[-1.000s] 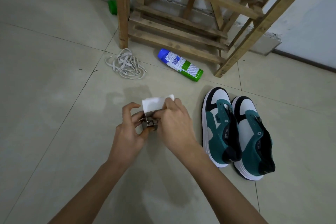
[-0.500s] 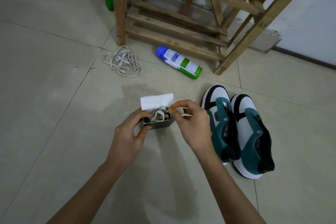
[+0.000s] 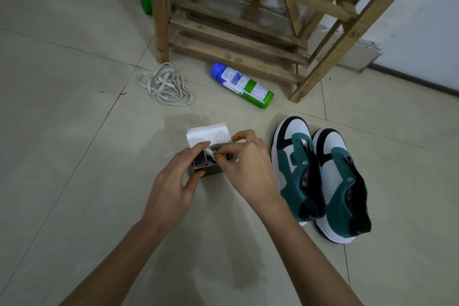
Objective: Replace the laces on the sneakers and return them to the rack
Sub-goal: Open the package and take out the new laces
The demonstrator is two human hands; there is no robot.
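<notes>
A person's right hand pinches a pale lace between thumb and forefinger at the open mouth of a small grey box. The left hand grips that box, with the thumb on its near face and the fingers curled round its left side. The box's white flap stands up at 12 o'clock behind the fingers, and more pale lace lies coiled inside against a dark lining.

The two teal, white and black sneakers sit at 3 o'clock from the hands, side by side and touching on the tiled floor, toes towards 12 o'clock and heels towards the person. A loose heap of grey laces lies at 11 o'clock. A blue-capped spray can rests on its side at 12 o'clock, just in front of the wooden rack, which stands against the wall. A small green object shows behind the rack's left leg; what it is cannot be told.
</notes>
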